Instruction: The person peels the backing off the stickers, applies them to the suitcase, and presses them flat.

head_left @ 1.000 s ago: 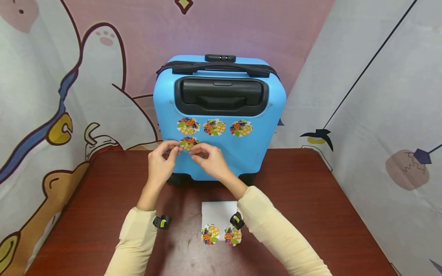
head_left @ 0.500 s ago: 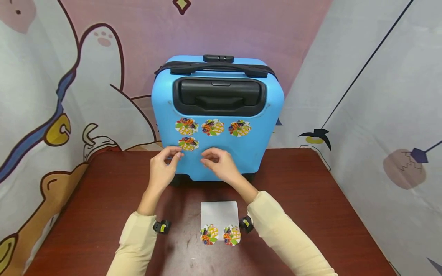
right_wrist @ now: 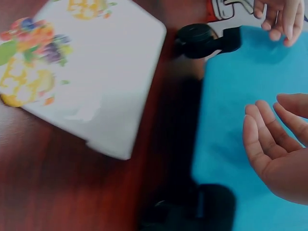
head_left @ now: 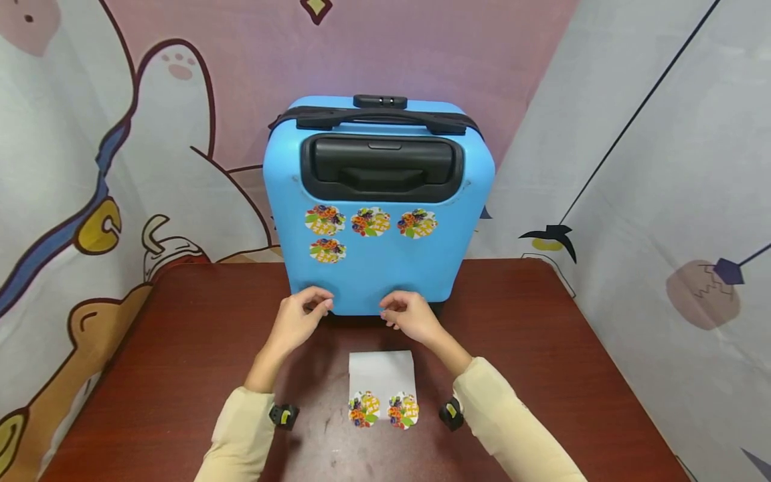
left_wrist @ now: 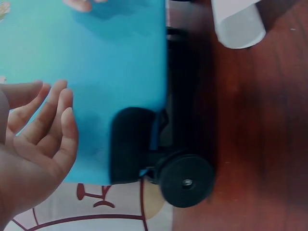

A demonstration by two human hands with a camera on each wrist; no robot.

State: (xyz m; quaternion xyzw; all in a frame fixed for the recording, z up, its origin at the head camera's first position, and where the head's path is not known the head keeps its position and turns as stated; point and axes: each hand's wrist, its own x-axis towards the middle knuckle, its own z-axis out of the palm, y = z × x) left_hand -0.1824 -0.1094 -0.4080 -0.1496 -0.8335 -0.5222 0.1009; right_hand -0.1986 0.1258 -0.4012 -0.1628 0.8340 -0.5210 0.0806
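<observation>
Two hands, left hand point(head_left: 299, 316) and right hand point(head_left: 411, 316), hover relaxed, holding nothing, by the suitcase point(head_left: 378, 268); sticker sheet point(head_left: 382, 375) lies nearer.

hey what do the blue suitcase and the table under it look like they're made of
Blue suitcase: probably hard plastic shell, smooth with a slight sheen, rigid rounded corners; its handle looks like black plastic. Table: reddish-brown, glossy, likely wood or wood-look laminate; soft reflections show.

Both hands, left hand point(head_left: 299, 316) and right hand point(head_left: 411, 316), drop toward 6 o'clock, off the fourth sticker point(head_left: 328, 250), now uncovered.
</observation>
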